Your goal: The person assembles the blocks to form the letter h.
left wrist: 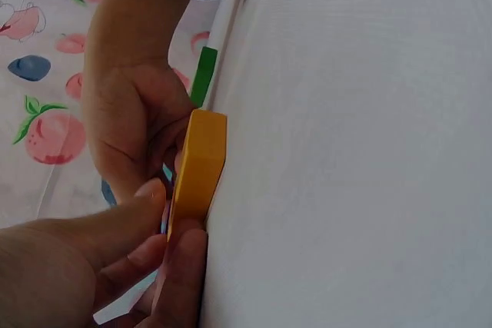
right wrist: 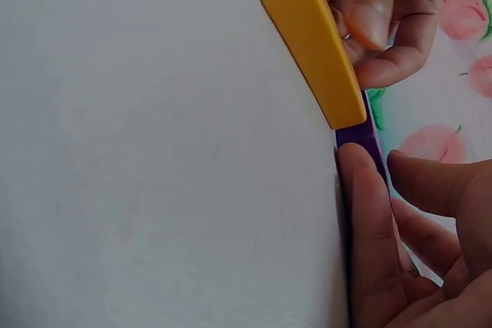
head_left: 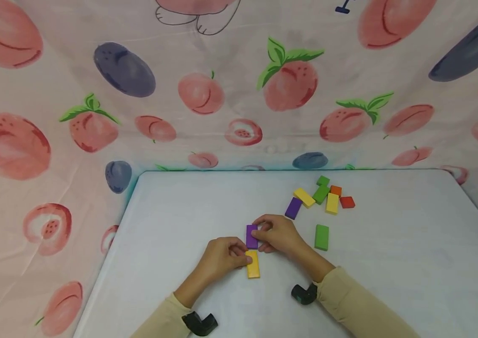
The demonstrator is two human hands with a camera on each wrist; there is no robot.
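Background: cloth (head_left: 158,105) printed with pink and blue fruit, across the top and left of the head view; before it, one white tabletop (head_left: 412,263). At lower centre, one centre yellow block (head_left: 253,271), flat, pinched by the left hand (head_left: 218,257), thumb on its upper left edge, fingers bent. Directly above it, end to end, one centre purple block (head_left: 250,241), gripped by the right hand (head_left: 278,234), thumb across its face, other fingers curled about its top and right side. Right of centre, one lone green block (head_left: 322,237). Above that, a loose group: two green blocks (head_left: 321,194), two yellow blocks (head_left: 332,204), one purple block (head_left: 293,208), one orange block (head_left: 336,190), one red block (head_left: 347,202). Two beige sleeves (head_left: 359,300), lower edge, each with a black fitting (head_left: 304,295). Left wrist view: centre yellow block mid-frame, left hand lower left, right hand upper left. Right wrist view: centre yellow block at top, its lower end against the centre purple block; right hand lower right, one finger along the purple side; left hand upper right.
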